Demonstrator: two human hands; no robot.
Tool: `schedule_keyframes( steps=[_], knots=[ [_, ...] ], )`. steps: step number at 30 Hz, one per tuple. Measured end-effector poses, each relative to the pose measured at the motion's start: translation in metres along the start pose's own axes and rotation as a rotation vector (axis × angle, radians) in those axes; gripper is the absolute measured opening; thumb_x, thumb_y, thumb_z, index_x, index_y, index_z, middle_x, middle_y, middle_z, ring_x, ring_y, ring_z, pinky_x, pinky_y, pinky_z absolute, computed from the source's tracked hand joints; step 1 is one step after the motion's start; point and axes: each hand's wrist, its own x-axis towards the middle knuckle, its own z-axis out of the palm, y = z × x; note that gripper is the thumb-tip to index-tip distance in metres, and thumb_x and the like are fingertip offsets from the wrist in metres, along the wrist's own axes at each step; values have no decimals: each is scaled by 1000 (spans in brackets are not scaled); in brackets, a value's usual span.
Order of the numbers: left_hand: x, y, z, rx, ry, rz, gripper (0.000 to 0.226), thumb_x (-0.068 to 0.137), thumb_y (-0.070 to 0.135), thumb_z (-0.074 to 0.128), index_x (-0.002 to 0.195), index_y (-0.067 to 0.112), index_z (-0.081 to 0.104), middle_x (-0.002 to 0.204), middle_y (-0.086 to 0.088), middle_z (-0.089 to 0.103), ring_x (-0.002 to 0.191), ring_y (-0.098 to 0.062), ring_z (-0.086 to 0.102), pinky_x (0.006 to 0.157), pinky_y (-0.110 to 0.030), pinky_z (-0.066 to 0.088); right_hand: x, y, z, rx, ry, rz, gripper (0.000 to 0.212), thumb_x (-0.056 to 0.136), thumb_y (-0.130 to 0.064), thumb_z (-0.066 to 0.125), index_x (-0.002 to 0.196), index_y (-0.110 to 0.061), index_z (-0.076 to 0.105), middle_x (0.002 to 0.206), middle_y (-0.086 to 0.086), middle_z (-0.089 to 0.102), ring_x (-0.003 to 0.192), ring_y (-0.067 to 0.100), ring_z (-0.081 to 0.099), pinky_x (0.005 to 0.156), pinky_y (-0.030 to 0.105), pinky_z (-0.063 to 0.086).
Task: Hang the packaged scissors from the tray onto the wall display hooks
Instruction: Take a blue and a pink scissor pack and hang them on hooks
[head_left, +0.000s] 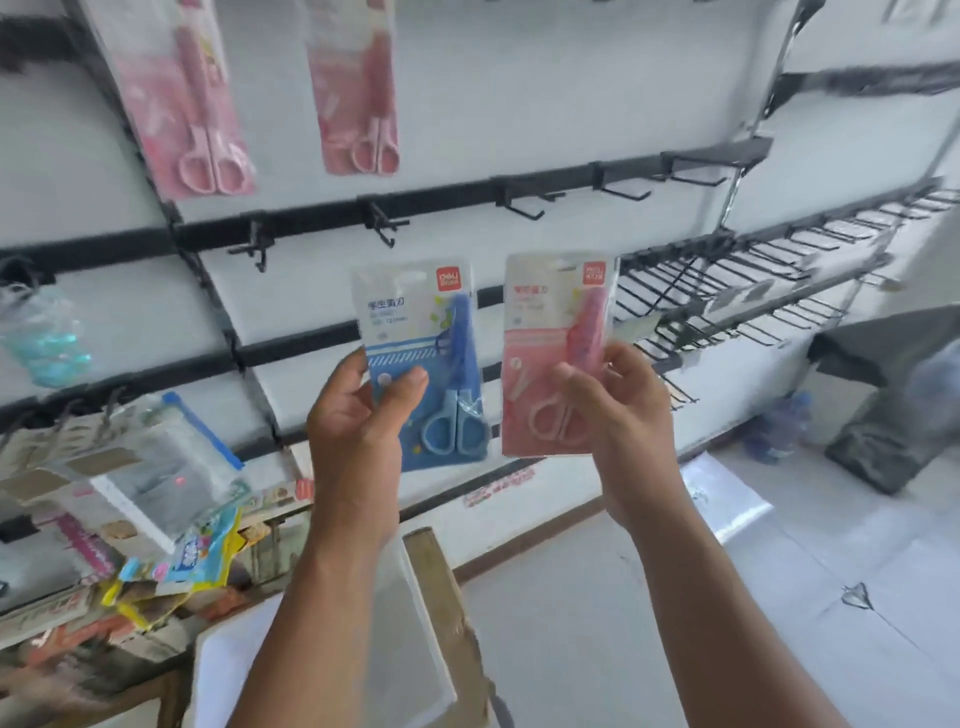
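My left hand holds a blue packaged scissors upright, thumb across its front. My right hand pinches a pink packaged scissors upright beside it. Both packs are raised in front of the white wall, below a black rail of bare hooks. Two pink scissors packs hang from the row above. A clear plastic tray lies low between my forearms; its contents cannot be made out.
More bare hooks run right along the rail. A black wire rack juts out at the right. Hanging packets and piled goods fill the left. A wooden edge sits below my hands. Water bottles stand on the floor.
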Motion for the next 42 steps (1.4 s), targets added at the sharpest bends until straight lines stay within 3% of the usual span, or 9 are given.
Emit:
schedule_keyframes(
  steps=[4,8,13,16,20,25,28,32,42],
  knots=[
    [-3,13,68,10,-33,43,28,90,1,64,98,25,74,94,7,79,86,-8,71,78,-21,52,20,-46,-53,28,-17,-71,7,94,0,62,96,-7,62,73,5,78,60,20,75,53,28,58],
    [8,21,119,17,-56,74,24,90,2,64,100,22,75,99,2,79,90,-13,71,80,-26,54,46,-74,-87,51,-19,-108,5,94,-2,63,99,-4,62,70,3,78,57,15,74,50,24,56],
    [37,20,164,-2,-42,101,22,91,3,64,108,14,72,101,-1,79,90,-12,72,76,-22,54,86,-83,-110,63,-52,-126,10,90,-13,67,97,-7,63,79,7,80,68,25,78,59,42,63],
    [62,14,183,-3,-26,108,21,90,4,65,105,17,73,101,-2,79,90,-15,73,81,-30,56,118,-80,-114,84,-60,-128,15,89,-15,67,99,-4,62,80,7,79,69,26,78,62,46,64],
    [104,3,202,-46,17,119,22,89,5,66,101,22,75,98,0,79,90,-17,72,96,-45,53,167,-75,-116,105,-60,-155,4,93,-11,64,90,-10,61,73,3,76,61,18,75,52,29,58],
    [157,-6,216,-38,66,164,20,89,6,67,103,19,74,101,-1,79,96,-20,73,99,-51,52,228,-72,-109,101,-100,-178,4,95,-12,62,92,-10,61,78,3,76,63,17,74,56,36,61],
    [181,-9,219,9,95,203,20,90,7,67,104,20,73,101,1,79,94,-16,73,94,-43,55,260,-72,-100,133,-113,-172,8,95,-16,62,90,-10,60,78,4,76,63,19,75,49,30,58],
    [204,-8,226,43,128,261,20,92,7,64,107,17,72,99,4,79,89,-7,72,79,-22,53,294,-67,-92,173,-157,-155,11,94,-20,63,83,-18,62,81,6,78,68,22,77,51,35,59],
    [233,-1,252,178,309,404,18,98,16,58,104,22,74,101,4,77,91,-15,64,84,-32,49,351,-67,-87,180,-374,-158,11,95,-22,63,97,-11,66,84,9,78,72,30,76,55,40,61]
  ],
)
